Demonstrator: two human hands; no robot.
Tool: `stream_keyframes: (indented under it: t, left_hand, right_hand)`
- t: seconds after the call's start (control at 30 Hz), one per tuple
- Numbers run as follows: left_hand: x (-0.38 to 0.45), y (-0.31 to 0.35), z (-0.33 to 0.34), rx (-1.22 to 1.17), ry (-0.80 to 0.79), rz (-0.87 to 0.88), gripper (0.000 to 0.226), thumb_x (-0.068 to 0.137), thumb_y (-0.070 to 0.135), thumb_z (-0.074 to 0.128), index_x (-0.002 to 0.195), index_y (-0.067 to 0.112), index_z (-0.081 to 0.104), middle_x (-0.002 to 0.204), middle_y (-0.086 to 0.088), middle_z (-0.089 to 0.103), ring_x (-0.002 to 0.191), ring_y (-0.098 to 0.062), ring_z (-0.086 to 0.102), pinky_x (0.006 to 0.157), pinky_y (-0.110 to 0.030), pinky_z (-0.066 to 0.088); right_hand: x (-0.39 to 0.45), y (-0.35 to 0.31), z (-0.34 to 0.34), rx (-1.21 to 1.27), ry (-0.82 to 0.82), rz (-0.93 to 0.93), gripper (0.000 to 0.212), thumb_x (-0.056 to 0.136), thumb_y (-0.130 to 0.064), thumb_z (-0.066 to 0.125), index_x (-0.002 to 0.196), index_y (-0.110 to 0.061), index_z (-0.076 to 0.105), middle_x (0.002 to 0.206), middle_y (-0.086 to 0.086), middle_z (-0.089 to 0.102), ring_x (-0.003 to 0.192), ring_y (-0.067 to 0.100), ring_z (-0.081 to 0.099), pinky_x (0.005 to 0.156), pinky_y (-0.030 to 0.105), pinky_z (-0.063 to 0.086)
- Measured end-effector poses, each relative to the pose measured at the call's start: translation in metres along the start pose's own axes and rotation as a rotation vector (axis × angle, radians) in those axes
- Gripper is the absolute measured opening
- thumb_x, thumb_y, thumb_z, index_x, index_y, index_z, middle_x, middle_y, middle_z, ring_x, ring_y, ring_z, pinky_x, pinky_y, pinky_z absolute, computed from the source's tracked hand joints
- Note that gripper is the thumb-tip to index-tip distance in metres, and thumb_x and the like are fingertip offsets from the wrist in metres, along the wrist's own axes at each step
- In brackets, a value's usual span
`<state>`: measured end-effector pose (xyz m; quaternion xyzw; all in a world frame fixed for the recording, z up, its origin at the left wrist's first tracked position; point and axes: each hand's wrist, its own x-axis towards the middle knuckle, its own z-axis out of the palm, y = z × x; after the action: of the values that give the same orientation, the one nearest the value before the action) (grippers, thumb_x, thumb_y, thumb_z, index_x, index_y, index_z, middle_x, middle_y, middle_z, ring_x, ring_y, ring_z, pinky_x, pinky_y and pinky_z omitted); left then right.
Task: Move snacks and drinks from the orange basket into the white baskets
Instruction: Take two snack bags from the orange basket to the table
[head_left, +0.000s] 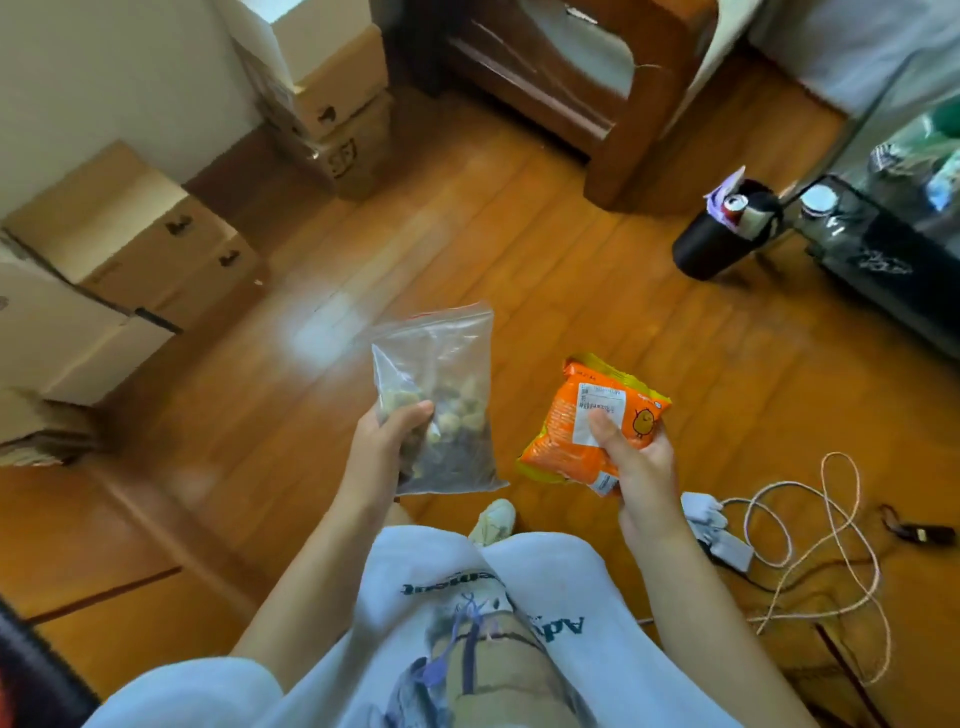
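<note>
Your left hand (396, 432) is wrapped around a clear zip bag (439, 400) of mixed snacks, with your thumb pressed on the front. Your right hand (635, 457) holds an orange snack packet (582, 415), thumb on its white label. Both bags are up in the air, in front of your knees and above the wooden floor (519, 270). So you are carrying 2 snacks right now.

No orange basket and no white basket can be seen from here. You will need to turn and look for a white one before you let go.

Hold the zip bag under its heavy bottom part, so the snacks do not slide and pull it out of your fingers. Do not squeeze the orange packet hard, or the food inside may crack.

Watch your feet. A white cable (810, 525) loops on the floor by your right side, and cardboard boxes (135, 228) sit on your left.
</note>
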<state>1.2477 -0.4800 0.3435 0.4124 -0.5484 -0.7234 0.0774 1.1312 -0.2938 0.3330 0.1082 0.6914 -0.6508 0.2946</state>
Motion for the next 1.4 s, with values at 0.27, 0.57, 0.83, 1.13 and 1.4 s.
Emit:
stream_keyframes:
  t: [0.27, 0.57, 0.83, 1.13, 1.4]
  left_hand:
    - [0.042, 0.013, 0.101, 0.205, -0.163, -0.03, 0.019, 0.069, 0.032, 0.059, 0.052, 0.023, 0.059, 0.049, 0.006, 0.055, 0.047, -0.014, 0.053, 0.041, -0.015, 0.039]
    - [0.124, 0.043, 0.245, 0.276, -0.44, -0.082, 0.017, 0.069, 0.031, 0.06, 0.054, 0.023, 0.06, 0.052, 0.005, 0.059, 0.045, -0.009, 0.06, 0.041, -0.017, 0.046]
    - [0.207, 0.101, 0.369, 0.328, -0.634, -0.051, 0.012, 0.07, 0.029, 0.059, 0.062, 0.021, 0.062, 0.055, 0.004, 0.063, 0.049, -0.011, 0.063, 0.042, -0.02, 0.047]
    - [0.247, 0.12, 0.479, 0.418, -0.781, -0.106, 0.027, 0.078, 0.02, 0.057, 0.051, 0.023, 0.061, 0.045, 0.006, 0.059, 0.038, -0.005, 0.055, 0.039, -0.013, 0.041]
    - [0.275, 0.116, 0.603, 0.436, -0.776, -0.131, 0.015, 0.07, 0.028, 0.057, 0.066, 0.022, 0.069, 0.057, 0.003, 0.066, 0.05, -0.012, 0.064, 0.044, -0.021, 0.049]
  right_hand:
    - [0.019, -0.003, -0.087, 0.198, 0.227, 0.019, 0.054, 0.054, -0.051, 0.072, 0.103, -0.036, 0.055, 0.105, -0.011, 0.067, 0.097, 0.011, 0.065, 0.077, 0.033, 0.055]
    - [0.088, -0.049, -0.163, 0.335, 0.467, -0.021, 0.057, 0.063, -0.041, 0.072, 0.115, -0.025, 0.058, 0.108, -0.004, 0.07, 0.098, 0.016, 0.068, 0.079, 0.036, 0.056]
    - [0.178, -0.122, -0.209, 0.4, 0.576, -0.05, 0.044, 0.062, -0.039, 0.072, 0.104, -0.029, 0.062, 0.094, -0.011, 0.074, 0.088, 0.008, 0.07, 0.063, 0.022, 0.056]
    - [0.229, -0.151, -0.268, 0.509, 0.732, -0.01, 0.042, 0.059, -0.043, 0.072, 0.099, -0.033, 0.06, 0.096, -0.009, 0.071, 0.085, 0.008, 0.07, 0.062, 0.023, 0.055]
    - [0.29, -0.182, -0.376, 0.557, 0.794, -0.01, 0.037, 0.063, -0.041, 0.07, 0.096, -0.032, 0.058, 0.096, -0.011, 0.068, 0.077, 0.001, 0.07, 0.055, 0.016, 0.053]
